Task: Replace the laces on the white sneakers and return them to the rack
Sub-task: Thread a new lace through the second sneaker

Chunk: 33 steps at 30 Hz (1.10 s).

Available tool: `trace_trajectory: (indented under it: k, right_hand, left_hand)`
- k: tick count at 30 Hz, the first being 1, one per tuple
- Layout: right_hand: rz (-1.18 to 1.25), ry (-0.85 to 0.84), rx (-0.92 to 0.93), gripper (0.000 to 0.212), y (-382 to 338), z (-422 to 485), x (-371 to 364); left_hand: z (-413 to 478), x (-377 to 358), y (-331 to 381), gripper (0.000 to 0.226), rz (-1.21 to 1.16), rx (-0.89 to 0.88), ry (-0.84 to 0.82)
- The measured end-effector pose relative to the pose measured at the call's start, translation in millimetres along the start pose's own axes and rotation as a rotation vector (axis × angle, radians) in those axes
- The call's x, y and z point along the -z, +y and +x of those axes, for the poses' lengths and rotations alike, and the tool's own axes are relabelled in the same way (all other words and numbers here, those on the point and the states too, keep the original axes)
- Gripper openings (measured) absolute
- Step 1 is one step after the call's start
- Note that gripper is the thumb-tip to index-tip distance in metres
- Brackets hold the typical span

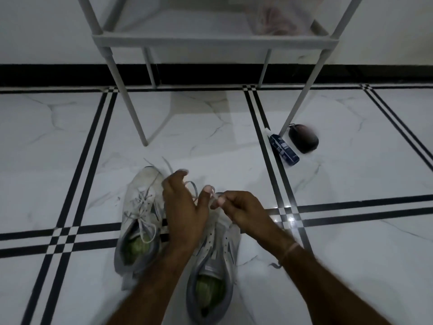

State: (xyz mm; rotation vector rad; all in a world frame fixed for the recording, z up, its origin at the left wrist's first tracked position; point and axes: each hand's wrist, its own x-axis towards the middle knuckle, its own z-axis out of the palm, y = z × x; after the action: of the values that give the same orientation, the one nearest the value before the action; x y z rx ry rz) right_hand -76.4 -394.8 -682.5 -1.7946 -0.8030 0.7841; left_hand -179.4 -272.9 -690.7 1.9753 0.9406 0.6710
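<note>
Two white sneakers stand side by side on the tiled floor, toes pointing away from me. The left sneaker [140, 219] is laced, its lace ends lying loose over the tongue. The right sneaker [218, 252] shows bare eyelets along its throat. My left hand [185, 207] and my right hand [239, 209] hover over the right sneaker's toe, both pinching a pale lace [194, 186] that loops between them. The lace's free end trails toward the left sneaker's toe. The white rack [210, 38] stands just beyond the shoes.
A dark blue bottle [283, 148] lies on the floor by the rack's right front leg, beside a dark round brush-like object [303, 138]. A pinkish bag [278, 19] sits on the rack's shelf. A black skirting runs along the wall behind.
</note>
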Motion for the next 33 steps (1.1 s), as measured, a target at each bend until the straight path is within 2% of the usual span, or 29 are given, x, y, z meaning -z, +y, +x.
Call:
trace_trajectory:
  k: [2, 4, 5, 7, 9, 11, 13, 14, 15, 17, 18, 20, 21, 23, 24, 26, 28, 29, 33]
  right_hand:
    - [-0.035, -0.04, 0.035, 0.023, 6.2, 1.7, -0.3]
    - [-0.03, -0.028, 0.033, 0.024, 11.0, 2.1, 2.5]
    - [-0.038, -0.002, 0.03, 0.026, 15.2, 2.3, 5.0]
    - [-0.039, 0.066, 0.003, 0.027, 25.2, 1.1, 11.7]
    - [-0.057, 0.13, -0.017, 0.029, 35.6, -0.1, 20.3]
    - [-0.19, 0.256, -0.021, 0.024, 49.3, -1.0, 28.5]
    - [-0.399, 0.352, 0.068, 0.018, 47.0, -4.9, 28.4]
    - [-0.42, 0.33, 0.138, 0.027, 38.9, -6.6, 22.8]
    - [-0.344, 0.275, 0.195, 0.033, 29.9, -6.5, 15.6]
    - [-0.181, 0.176, 0.242, 0.019, 17.1, -5.7, -1.5]
    - [-0.15, 0.201, 0.215, 0.014, 18.9, -4.2, -4.9]
    - [-0.107, 0.31, 0.071, 0.021, 36.1, -2.1, 4.3]
    - [-0.114, 0.364, -0.003, 0.021, 47.0, -2.8, 14.6]
    - [-0.22, 0.431, -0.024, 0.011, 58.3, -10.4, 29.2]
    - [-0.216, 0.409, 0.005, 0.019, 56.6, -14.4, 28.8]
    - [-0.046, 0.279, 0.064, 0.039, 36.7, -15.8, 13.2]
    - [0.05, 0.195, 0.103, 0.027, 19.9, -13.5, -3.3]
    - [0.013, 0.221, 0.121, 0.017, 17.1, -11.2, -6.3]
    - [-0.121, 0.409, 0.051, 0.024, 39.2, -7.0, 23.5]
  left_hand:
    - [3.2, -2.8, -3.9, 0.038, 0.125, -0.234, -0.194]
    - [9.1, -4.5, -12.0, 0.044, 0.193, -0.277, -0.402]
    - [15.3, -4.4, -16.7, 0.042, 0.204, -0.269, -0.436]
    - [28.0, 0.4, -20.8, 0.031, 0.187, -0.275, -0.432]
    - [37.8, 9.5, -22.5, 0.03, 0.1, -0.26, -0.403]
    - [42.7, 17.8, -18.8, 0.031, 0.054, -0.256, -0.342]
    - [41.8, 20.9, -8.5, 0.028, 0.081, -0.306, -0.349]
    - [39.1, 19.1, -1.9, 0.027, 0.087, -0.34, -0.389]
    - [36.6, 14.9, 4.4, 0.025, 0.083, -0.36, -0.433]
    - [33.3, 7.7, 13.8, 0.021, 0.056, -0.337, -0.465]
    - [34.4, 7.5, 15.5, 0.021, 0.051, -0.316, -0.451]
    - [39.7, 15.2, 11.4, 0.024, 0.062, -0.272, -0.4]
    - [43.0, 22.1, 5.7, 0.025, 0.069, -0.251, -0.376]
    - [46.8, 34.1, -3.2, 0.026, 0.088, -0.233, -0.334]
    - [45.6, 35.8, -4.0, 0.025, 0.084, -0.234, -0.339]
    - [38.3, 27.8, 2.1, 0.021, 0.063, -0.24, -0.4]
    - [31.7, 14.4, 12.9, 0.02, 0.055, -0.259, -0.454]
    - [30.6, 10.9, 16.4, 0.021, 0.062, -0.265, -0.461]
    - [37.4, 26.7, 8.1, 0.021, 0.107, -0.204, -0.444]
